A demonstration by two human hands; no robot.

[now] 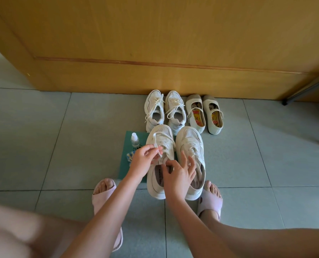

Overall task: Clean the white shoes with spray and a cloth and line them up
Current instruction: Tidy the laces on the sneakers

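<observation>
Pinching the white lace of the white mesh lace-up sneaker with the left hand; pinching at the same shoe's tongue with thumb and forefinger of the right hand, other fingers spread above the matching sneaker just beside. Set on a green rectangular mat, small clear spray bottle and crumpled blue-and-yellow cloth to their left; beyond, against the wooden door, white chunky sneakers and cream strap flats.
</observation>
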